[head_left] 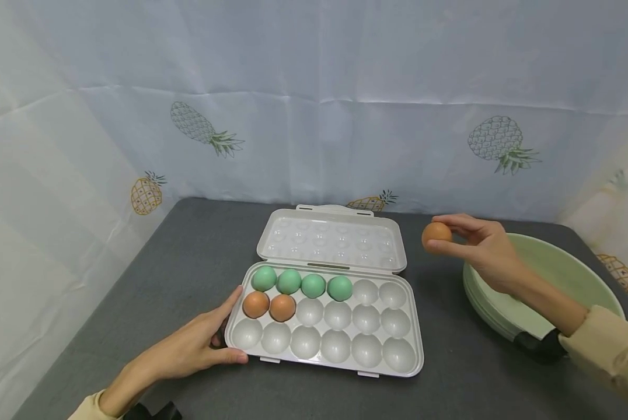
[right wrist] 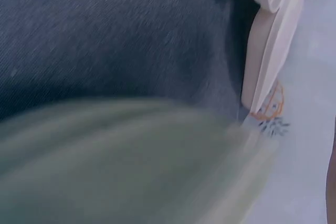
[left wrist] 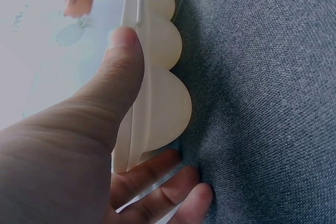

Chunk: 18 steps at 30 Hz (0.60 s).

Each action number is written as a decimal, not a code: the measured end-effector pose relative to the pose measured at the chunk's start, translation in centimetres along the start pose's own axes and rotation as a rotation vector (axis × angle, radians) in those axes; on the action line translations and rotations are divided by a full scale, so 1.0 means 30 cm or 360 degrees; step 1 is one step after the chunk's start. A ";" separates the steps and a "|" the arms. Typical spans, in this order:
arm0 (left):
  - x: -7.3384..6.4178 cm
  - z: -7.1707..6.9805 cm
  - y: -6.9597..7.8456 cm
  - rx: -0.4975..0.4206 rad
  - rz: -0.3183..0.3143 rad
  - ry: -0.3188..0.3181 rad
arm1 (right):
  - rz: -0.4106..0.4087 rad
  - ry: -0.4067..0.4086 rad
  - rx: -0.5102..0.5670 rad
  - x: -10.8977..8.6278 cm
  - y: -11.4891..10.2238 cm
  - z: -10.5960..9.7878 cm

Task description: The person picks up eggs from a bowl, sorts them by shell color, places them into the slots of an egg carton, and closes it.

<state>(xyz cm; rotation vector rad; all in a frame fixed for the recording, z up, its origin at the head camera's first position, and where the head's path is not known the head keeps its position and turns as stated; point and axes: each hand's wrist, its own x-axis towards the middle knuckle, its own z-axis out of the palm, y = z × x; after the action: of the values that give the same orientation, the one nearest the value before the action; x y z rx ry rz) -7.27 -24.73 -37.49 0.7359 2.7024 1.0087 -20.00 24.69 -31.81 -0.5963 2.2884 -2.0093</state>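
A white plastic egg box [head_left: 323, 368] lies with its lid [head_left: 340, 236] folded back. Several green eggs [head_left: 313, 286] fill the left part of its back row, and two brown eggs [head_left: 282, 307] sit at the left of the middle row. My left hand [head_left: 193, 344] holds the box's front left corner; in the left wrist view the thumb [left wrist: 123, 61] lies along the rim, with the other fingers curled by the underside. My right hand [head_left: 482, 248] pinches another brown egg [head_left: 436, 234] between thumb and fingers, raised right of the lid.
A pale green round basin [head_left: 566, 262] stands on the right under my right forearm; its inside is partly hidden. Dark grey cloth [head_left: 198, 251] covers the table. Behind hangs a white curtain [head_left: 345, 151] with pineapple prints.
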 end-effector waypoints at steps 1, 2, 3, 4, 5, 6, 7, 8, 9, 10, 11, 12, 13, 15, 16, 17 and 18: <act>0.000 0.000 0.000 -0.0006 -0.0002 -0.0005 | -0.0002 -0.0001 -0.0026 0.004 0.000 0.010; 0.000 0.000 0.000 -0.0013 -0.0004 -0.0009 | 0.0000 0.0003 -0.0048 0.007 -0.001 0.019; 0.001 0.000 0.000 -0.0024 -0.0005 -0.0014 | 0.0000 -0.0001 -0.0068 0.010 -0.002 0.028; 0.001 0.000 0.000 -0.0028 -0.0004 -0.0015 | 0.0002 0.0011 -0.0111 0.012 -0.003 0.038; 0.000 0.000 0.000 -0.0028 -0.0004 -0.0012 | 0.0005 0.0015 -0.0130 0.014 -0.004 0.048; 0.000 0.000 0.000 -0.0027 -0.0004 -0.0010 | 0.0008 0.0018 -0.0148 0.016 -0.004 0.058; -0.001 0.000 0.000 -0.0026 -0.0004 -0.0008 | 0.0007 0.0026 -0.0184 0.017 -0.004 0.069; -0.001 0.000 -0.001 -0.0024 -0.0002 -0.0007 | 0.0010 0.0033 -0.0199 0.019 -0.004 0.080; -0.001 -0.001 -0.001 -0.0023 -0.0001 -0.0006 | 0.0013 0.0037 -0.0214 0.020 -0.004 0.091; -0.002 -0.001 -0.001 -0.0021 0.0001 -0.0004 | 0.0012 0.0041 -0.0212 0.022 -0.003 0.103; -0.002 -0.001 -0.002 -0.0020 0.0000 -0.0004 | 0.0008 0.0032 -0.0193 0.024 -0.003 0.114; -0.001 -0.001 -0.002 -0.0020 0.0001 -0.0006 | -0.0001 0.0023 -0.0173 0.027 -0.002 0.126; -0.001 0.000 -0.002 -0.0019 0.0002 -0.0007 | -0.0012 0.0016 -0.0138 0.031 -0.001 0.138; 0.001 0.000 -0.002 -0.0016 0.0002 -0.0006 | -0.0044 -0.0006 -0.0053 0.040 0.002 0.164; 0.001 0.000 -0.002 -0.0014 0.0003 -0.0005 | -0.0067 -0.0021 -0.0018 0.044 0.004 0.177; 0.002 0.000 -0.002 -0.0014 0.0002 -0.0005 | -0.0085 -0.0036 0.0006 0.047 0.006 0.190; 0.003 0.000 -0.003 -0.0011 0.0004 -0.0005 | -0.0100 -0.0052 0.0037 0.050 0.008 0.203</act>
<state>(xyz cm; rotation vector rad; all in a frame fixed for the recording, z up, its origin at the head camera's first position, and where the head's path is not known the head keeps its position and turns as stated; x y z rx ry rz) -7.37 -24.74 -37.54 0.7389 2.6947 1.0165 -19.77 18.48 -32.69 -0.7026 2.2523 -2.0349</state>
